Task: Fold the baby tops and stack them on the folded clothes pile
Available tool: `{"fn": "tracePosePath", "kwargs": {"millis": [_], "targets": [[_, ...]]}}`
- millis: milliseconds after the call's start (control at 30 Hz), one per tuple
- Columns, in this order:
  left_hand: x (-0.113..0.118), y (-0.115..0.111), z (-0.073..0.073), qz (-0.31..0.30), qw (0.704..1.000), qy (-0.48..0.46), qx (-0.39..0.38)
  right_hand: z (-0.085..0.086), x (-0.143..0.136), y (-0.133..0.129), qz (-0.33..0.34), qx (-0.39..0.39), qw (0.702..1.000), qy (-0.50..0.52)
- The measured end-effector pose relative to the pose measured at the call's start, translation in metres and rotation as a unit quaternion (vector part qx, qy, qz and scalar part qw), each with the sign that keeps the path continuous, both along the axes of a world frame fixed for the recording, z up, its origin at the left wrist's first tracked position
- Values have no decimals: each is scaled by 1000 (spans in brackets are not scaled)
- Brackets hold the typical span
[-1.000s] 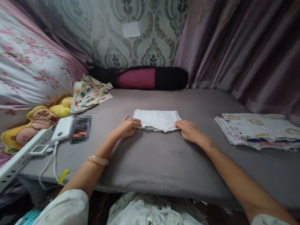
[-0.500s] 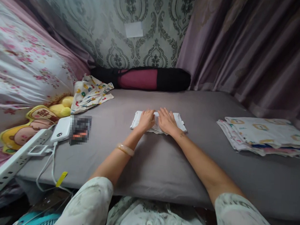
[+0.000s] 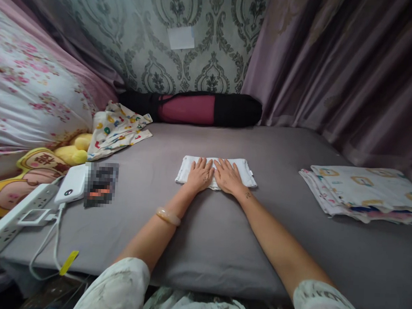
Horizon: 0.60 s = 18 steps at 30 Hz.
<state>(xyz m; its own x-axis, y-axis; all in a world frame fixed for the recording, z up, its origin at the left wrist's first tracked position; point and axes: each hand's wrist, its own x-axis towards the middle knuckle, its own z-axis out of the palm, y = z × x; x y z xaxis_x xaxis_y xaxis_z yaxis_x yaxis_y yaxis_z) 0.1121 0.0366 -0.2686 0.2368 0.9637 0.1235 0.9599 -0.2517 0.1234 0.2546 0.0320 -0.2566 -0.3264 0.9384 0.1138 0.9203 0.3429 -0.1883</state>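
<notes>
A white folded cloth [image 3: 248, 173] lies flat on the grey sheet, straight in front of me. My left hand [image 3: 201, 175] rests palm down on its left half, fingers stretched out. Beside it, almost touching, my right hand [image 3: 227, 174] presses flat on the right half with its fingers slightly spread. Both palms cover the middle of the cloth, and neither hand grips it. A pale bangle [image 3: 168, 216] circles my left wrist.
To the right sits a stack of folded printed cloths [image 3: 365, 186]. A patterned garment [image 3: 116, 128], a white power bank [image 3: 71, 183] with cables and a power strip [image 3: 22, 217] are on the left. A black and maroon roll bag [image 3: 187, 109] lies along the wall.
My hands have flattened on the white cloth, with the fingers now lying straight against it. The whole view has shifted slightly; the cloth stays in place on the sheet.
</notes>
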Motion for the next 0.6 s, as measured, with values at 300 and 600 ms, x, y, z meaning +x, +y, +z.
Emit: {"fn": "tracePosePath", "kwargs": {"millis": [300,600], "targets": [[-2,-4,3,20,999,-1,40,3,-9,8,42,12,999,16],[-4,-1,2,19,999,-19,23,0,-4,11,50,-3,998,27]]}}
